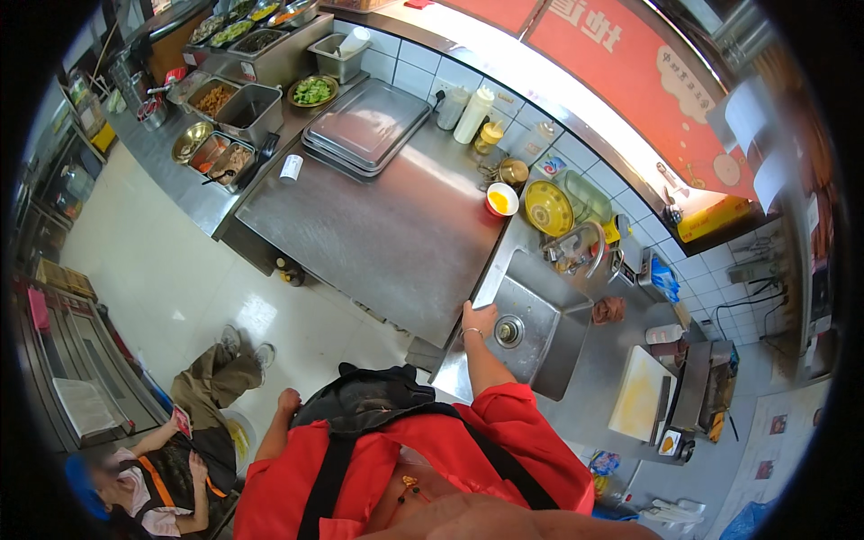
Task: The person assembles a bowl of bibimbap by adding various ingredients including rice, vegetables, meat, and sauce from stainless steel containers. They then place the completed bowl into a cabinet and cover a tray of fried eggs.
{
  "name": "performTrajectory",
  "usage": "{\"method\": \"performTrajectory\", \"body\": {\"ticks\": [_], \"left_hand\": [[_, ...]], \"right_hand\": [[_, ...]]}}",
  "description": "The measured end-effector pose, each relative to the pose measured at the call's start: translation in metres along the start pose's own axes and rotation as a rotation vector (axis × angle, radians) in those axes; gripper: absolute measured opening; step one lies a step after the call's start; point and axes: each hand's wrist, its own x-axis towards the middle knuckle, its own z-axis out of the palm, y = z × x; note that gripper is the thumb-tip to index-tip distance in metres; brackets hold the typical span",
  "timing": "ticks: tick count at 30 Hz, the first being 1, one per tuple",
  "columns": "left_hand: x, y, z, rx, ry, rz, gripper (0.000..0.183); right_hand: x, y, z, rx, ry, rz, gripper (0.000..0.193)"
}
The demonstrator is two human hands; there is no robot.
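Note:
My right hand (480, 319), a bracelet at its wrist, rests on the left rim of the steel sink (549, 369). Its fingers look curled over that rim, beside the steel worktop (387, 229). Down at my left side hangs my left hand (289, 400), next to my black apron (364, 392). Its fingers are too small and too turned away to make out. A red-and-white bowl (501, 200) with yellow liquid stands at the worktop's right edge. Stacked lidded trays (369, 126) and a small white paper slip (291, 167) lie farther left.
Food pans (236, 112) line the left counter. Squeeze bottles (474, 114) stand along the tiled wall. A yellow colander (548, 208) is behind the sink; a cutting board with a knife (642, 393) lies right. At lower left a person (162, 477) sits holding a phone, legs stretched onto the floor.

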Motion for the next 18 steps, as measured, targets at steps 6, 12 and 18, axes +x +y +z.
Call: {"method": "performTrajectory", "body": {"ticks": [6, 12, 18], "left_hand": [[-0.018, 0.012, -0.021, 0.125, 0.024, 0.069, 0.019], [-0.007, -0.015, 0.021, -0.115, 0.01, 0.048, 0.022], [-0.023, 0.006, 0.003, -0.123, 0.238, 0.165, 0.015]], "right_hand": [[0.0, 0.001, -0.004, -0.003, 0.009, 0.01, 0.063], [-0.005, -0.006, -0.004, 0.025, -0.004, -0.002, 0.063], [0.0, 0.001, -0.008, 0.012, 0.002, -0.002, 0.061]]}}
